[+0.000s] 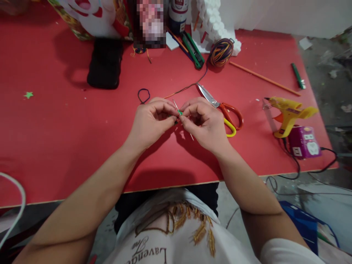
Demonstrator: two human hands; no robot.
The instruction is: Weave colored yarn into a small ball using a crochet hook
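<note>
My left hand (154,121) and my right hand (205,121) meet over the red table, fingertips pinched close together. Between them is a thin, pale stick (176,104) with a small green piece (180,113) around or against it; which I cannot tell. The stick slants, its lower end showing below my right fingers. Both hands' fingers are closed at the green piece, hiding part of it. A multicoloured yarn strand (184,88) runs from the yarn ball (220,53) toward my left hand. Beside my right hand lie scissors (211,98) with orange and yellow handles.
On the red table (82,146) are a black case (106,64), a green star (28,95), a dark yarn loop (143,96), a green box cutter (194,51) and an orange stick (265,79). A yellow glue gun (291,112) rests by a purple power socket (305,142) with cords.
</note>
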